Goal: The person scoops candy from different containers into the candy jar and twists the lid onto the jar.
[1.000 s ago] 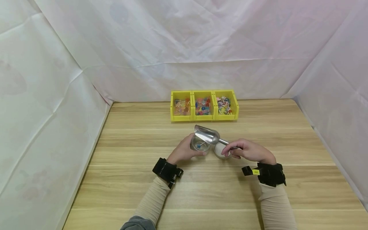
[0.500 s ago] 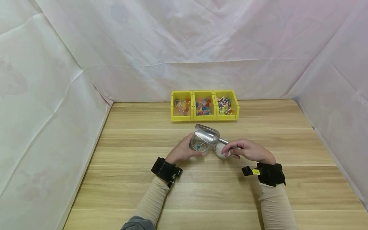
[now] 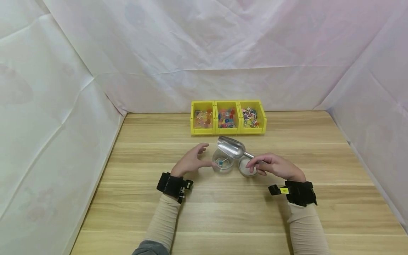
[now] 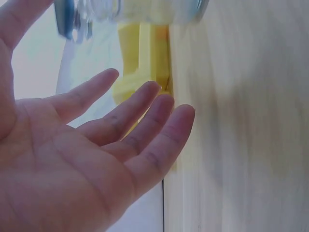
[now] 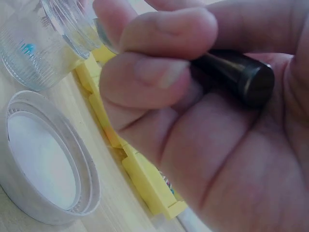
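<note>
White sheeting [image 3: 204, 53] walls off three sides of a pale wooden bench [image 3: 223, 219]. At the far edge of the bench stands a row of three yellow bins [image 3: 228, 117], each holding small mixed-colour pieces.

Nearer the person, about mid-bench, stands a clear jar [image 3: 222, 163] with something blue at its bottom. Just right of it lies a white lid [image 3: 247, 167], inner side up.

Above the jar hangs a metal scoop [image 3: 231, 146], its bowl tilted over the jar's mouth and its handle running down to the right. The right hand [image 3: 277, 166] holds that handle — its grip is closed on it, and the right wrist view shows thumb and fingers [image 5: 159, 77] curled round the dark handle end [image 5: 241, 77], with the jar [image 5: 34, 53] and lid [image 5: 46, 164] below and to the left.

The left hand [image 3: 190, 162] sits just left of the jar, palm turned toward it, fingers straight and spread — an open grip, holding nothing. From the head view I cannot tell whether a fingertip touches the glass. In the left wrist view the fingers [image 4: 145, 125] are loosely extended, with the jar's blurred base [image 4: 130, 9] beyond them.
</note>
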A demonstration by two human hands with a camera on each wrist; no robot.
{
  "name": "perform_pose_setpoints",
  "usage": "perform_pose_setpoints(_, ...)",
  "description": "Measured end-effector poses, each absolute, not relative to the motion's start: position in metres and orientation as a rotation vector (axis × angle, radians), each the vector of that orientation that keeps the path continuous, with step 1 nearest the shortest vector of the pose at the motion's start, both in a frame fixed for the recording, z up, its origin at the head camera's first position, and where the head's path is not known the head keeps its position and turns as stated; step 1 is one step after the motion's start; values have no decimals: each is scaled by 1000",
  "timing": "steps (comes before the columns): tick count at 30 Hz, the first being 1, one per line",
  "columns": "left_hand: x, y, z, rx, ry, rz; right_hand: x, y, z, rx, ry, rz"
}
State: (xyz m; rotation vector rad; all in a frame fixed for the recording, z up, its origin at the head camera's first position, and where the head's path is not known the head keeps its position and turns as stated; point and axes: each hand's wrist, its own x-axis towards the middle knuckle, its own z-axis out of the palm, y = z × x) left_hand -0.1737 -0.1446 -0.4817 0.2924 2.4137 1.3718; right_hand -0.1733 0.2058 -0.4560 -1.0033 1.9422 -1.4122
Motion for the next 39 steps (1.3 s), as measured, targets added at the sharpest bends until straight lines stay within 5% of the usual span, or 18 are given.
perform_pose_setpoints(39, -191, -174, -498, -195, 2576, 1622, -209, 175, -457, -746, 1933, -1477)
